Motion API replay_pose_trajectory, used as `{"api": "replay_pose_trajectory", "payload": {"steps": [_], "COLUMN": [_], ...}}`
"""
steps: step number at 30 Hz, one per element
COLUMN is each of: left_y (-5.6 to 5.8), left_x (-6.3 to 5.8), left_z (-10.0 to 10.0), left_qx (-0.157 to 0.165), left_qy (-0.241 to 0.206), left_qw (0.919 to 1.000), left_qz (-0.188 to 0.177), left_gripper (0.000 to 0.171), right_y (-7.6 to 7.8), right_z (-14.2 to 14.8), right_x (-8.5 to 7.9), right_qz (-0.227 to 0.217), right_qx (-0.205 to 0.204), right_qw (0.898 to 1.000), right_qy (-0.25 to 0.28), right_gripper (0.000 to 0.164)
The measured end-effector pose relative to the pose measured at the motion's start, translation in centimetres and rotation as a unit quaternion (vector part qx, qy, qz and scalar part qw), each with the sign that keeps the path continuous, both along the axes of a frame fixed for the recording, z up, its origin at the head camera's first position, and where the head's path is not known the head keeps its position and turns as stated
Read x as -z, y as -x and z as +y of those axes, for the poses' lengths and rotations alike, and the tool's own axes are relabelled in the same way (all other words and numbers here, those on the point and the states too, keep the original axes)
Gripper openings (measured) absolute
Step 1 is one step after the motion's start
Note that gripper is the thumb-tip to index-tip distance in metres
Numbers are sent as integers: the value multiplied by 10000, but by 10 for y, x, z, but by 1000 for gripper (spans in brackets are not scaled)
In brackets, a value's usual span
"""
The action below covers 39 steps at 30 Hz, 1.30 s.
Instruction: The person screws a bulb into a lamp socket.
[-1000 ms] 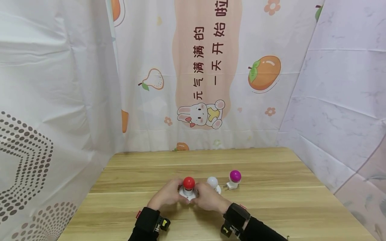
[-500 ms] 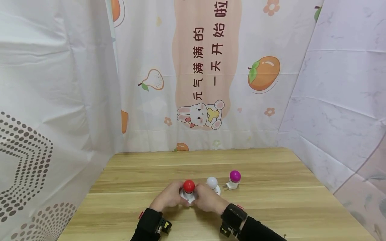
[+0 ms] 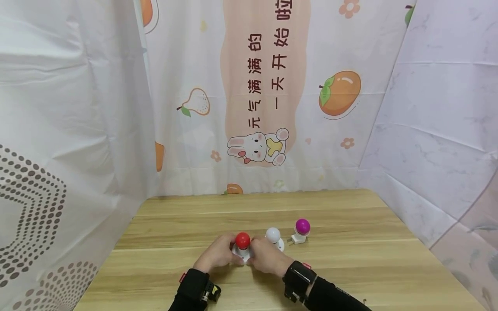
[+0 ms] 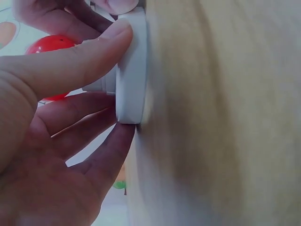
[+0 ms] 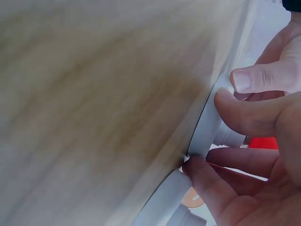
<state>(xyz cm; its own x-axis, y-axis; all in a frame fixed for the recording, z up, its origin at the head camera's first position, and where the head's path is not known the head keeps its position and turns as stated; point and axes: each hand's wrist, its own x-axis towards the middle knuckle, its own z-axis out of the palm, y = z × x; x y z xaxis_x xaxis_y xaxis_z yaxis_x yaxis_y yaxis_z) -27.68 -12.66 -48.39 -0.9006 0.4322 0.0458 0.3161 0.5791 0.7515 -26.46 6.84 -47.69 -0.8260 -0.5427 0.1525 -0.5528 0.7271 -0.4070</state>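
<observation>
A red bulb (image 3: 243,240) stands upright in a white round lamp holder (image 4: 133,70), whose base lies against the tabletop. My left hand (image 3: 219,252) grips the left side of that base, its thumb on the near rim and fingers reaching round the side. From the right, my right hand (image 3: 268,256) holds the same base between thumb and fingers. Both thumbs press the rim close together. In the right wrist view the right fingertips also sit right beside a second white base (image 5: 162,200). That one carries a white bulb (image 3: 273,235) in the head view.
Further back to the right, a purple bulb (image 3: 302,226) stands in a white plug-in socket (image 3: 298,239) with metal prongs. The wooden table (image 3: 175,216) ends at a printed curtain (image 3: 194,142). White cloths hang at both sides.
The red-bulb holder has shifted slightly toward me, with both hands keeping their grip on its base. The white and purple bulbs have stayed in place.
</observation>
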Motion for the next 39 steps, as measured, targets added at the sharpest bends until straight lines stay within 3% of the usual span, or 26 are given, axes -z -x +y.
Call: {"api": "replay_pose_trajectory", "payload": {"steps": [8,19,24,30,33,39], "left_y": [4,14,17,14,12,5], "left_x": [0,1,1,5,6,-1], "left_z": [3,4,3,4,4,6], "left_qx": [-174,-144,-170,-109,-117,-47], "left_qy": [131,139,166,186,153,187], "left_qw": [9998,9998,9997,9994,9995,9991], "left_qz": [0,83,7,261,266,371], "left_gripper": [41,41,42,43,45,49], "right_y": [6,15,14,8,3,-3], "right_z": [-1,-5,-4,-2,0,11], "right_x": [2,6,6,4,-2,-22], "right_qz": [-1,189,239,443,315,-429], "right_qx": [134,178,187,111,56,-39], "right_qw": [9999,9997,9995,9990,9993,9961], "right_qy": [-41,-26,-31,28,183,769], "right_gripper": [26,23,19,14,13,19]}}
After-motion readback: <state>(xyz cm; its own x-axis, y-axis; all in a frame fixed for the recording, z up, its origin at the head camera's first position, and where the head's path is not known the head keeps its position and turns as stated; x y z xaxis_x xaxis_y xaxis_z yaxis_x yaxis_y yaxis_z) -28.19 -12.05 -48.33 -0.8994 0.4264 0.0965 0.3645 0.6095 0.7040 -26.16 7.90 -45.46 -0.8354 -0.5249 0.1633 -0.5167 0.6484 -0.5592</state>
